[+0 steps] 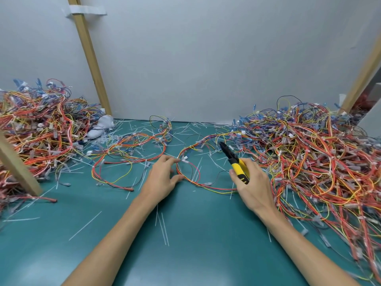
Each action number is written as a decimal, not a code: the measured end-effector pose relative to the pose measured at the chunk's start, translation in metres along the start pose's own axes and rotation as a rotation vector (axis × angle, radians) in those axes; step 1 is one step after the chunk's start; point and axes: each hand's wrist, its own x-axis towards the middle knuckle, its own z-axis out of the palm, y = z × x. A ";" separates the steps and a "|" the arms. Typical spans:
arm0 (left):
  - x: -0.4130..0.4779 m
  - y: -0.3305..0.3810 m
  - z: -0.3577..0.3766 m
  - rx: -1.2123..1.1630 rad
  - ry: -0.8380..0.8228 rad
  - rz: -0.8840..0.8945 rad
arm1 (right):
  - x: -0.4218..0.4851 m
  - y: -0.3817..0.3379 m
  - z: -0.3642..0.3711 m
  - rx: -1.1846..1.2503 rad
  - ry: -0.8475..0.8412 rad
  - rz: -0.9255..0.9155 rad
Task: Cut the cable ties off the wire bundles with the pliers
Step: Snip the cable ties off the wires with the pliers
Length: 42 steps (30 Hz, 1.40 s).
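A looped wire bundle (215, 188) of red, orange and yellow leads is laid flat between the hands. Its near-left bend is touched by the loosely spread fingers of the left hand (165, 178), which is not closed around it. The pliers (237, 164), yellow-handled with a black head, are gripped in the curled right hand (250, 185), and the head is pointed away from the person over the far part of the loop.

A second loose bundle (127, 153) is seen beyond and left of the left hand. Large tangled heaps are piled further out, one to the left (37, 131) and one to the right (319, 162). Cut cable ties (162, 230) are strewn over the green surface (195, 254) between the forearms and around both hands. A white cloth (101, 126), wooden posts (90, 58) and a pale wall panel (206, 58) are set behind.
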 end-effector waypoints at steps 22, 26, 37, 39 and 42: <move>-0.002 0.004 0.006 -0.067 0.051 0.272 | 0.003 -0.003 0.001 0.015 -0.065 -0.019; -0.002 0.004 0.002 -0.137 -0.063 0.241 | 0.003 -0.003 0.001 0.014 -0.076 -0.027; -0.006 0.006 0.007 0.010 -0.059 0.255 | 0.002 -0.007 0.000 0.004 -0.101 -0.041; -0.006 0.005 0.009 -0.028 -0.053 0.230 | 0.002 -0.008 -0.001 -0.007 -0.115 -0.042; -0.005 0.004 0.009 -0.140 -0.014 0.222 | 0.001 -0.010 -0.003 -0.071 -0.129 -0.055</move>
